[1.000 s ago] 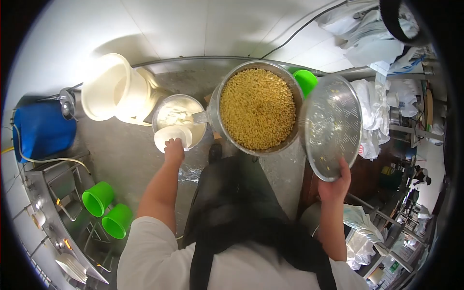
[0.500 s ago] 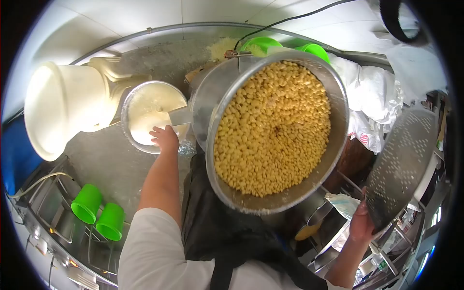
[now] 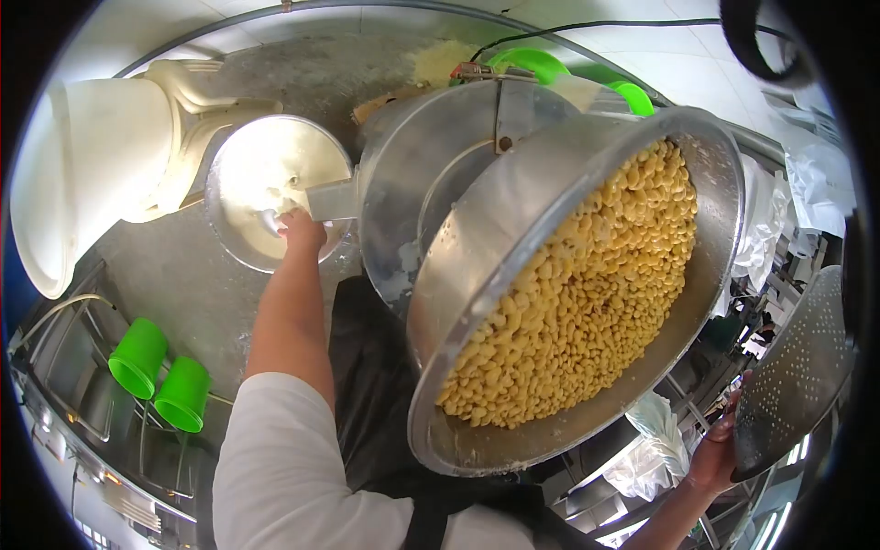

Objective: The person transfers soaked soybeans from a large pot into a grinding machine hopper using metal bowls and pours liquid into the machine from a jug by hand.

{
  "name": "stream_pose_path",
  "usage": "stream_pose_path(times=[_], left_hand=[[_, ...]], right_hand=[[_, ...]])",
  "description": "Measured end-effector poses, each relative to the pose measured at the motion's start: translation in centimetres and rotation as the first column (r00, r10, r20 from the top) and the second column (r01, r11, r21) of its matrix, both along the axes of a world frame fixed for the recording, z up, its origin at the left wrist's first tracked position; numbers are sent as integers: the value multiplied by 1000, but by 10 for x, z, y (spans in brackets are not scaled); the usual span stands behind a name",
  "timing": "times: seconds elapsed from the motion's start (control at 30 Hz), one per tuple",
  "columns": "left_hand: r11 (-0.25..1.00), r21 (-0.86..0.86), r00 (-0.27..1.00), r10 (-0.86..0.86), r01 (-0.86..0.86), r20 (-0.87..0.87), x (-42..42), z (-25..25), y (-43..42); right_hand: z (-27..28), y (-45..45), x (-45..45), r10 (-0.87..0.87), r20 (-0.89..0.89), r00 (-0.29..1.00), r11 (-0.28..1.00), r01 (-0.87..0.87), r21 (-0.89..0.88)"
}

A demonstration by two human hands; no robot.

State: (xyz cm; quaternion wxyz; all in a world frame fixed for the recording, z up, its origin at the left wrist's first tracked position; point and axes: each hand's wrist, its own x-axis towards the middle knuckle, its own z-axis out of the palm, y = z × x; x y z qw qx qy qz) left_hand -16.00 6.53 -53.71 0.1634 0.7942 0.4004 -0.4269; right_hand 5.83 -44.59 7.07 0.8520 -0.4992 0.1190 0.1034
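Note:
My left hand (image 3: pixel 301 233) reaches into a round metal bowl (image 3: pixel 225 215) of white liquid, beside a metal spout (image 3: pixel 332 200). Its fingers are curled at a pale container, mostly hidden in the glare. My right hand (image 3: pixel 713 458), at the lower right, grips the rim of a perforated metal colander (image 3: pixel 793 385), held out to the side on edge. Between my arms a large metal hopper (image 3: pixel 513 234), full of soaked yellow beans (image 3: pixel 587 302), sits tilted in view on a metal machine (image 3: pixel 390 206).
White plastic tubs (image 3: pixel 110 165) stand at the left. Two green buckets (image 3: pixel 137 357) are by a metal rack at the lower left. More green containers (image 3: pixel 532 64) lie behind the machine. White plastic bags (image 3: pixel 765 220) hang at the right.
The view has shifted closer to the hopper, which now looks larger. My right hand has carried the colander away from the hopper to the far right. My left hand has stayed at the bowl.

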Motion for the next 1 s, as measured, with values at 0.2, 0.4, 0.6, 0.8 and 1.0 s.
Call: stream_pose_path(times=[0.2, 0.4, 0.6, 0.8, 1.0], left_hand=[[999, 20, 956, -41, 36, 291, -45, -4, 22], [833, -11, 693, 467, -553, 550, -58, 91, 22], [818, 6, 651, 453, -575, 609, -62, 217, 19], [932, -83, 532, 274, -354, 801, -52, 396, 19], [980, 180, 609, -194, 84, 769, 14, 617, -22]], right_hand=[[1, -24, -11, -11, 26, 1000, 996, 13, -88], [-2, -26, -21, 70, 23, 997, 995, -68, -72], [-1, -35, -23, -223, -161, 961, 974, 226, 2], [14, -43, -22, -12, -111, 994, 960, 42, 277], [5, -62, -20, -71, -57, 996, 949, 85, 302]])
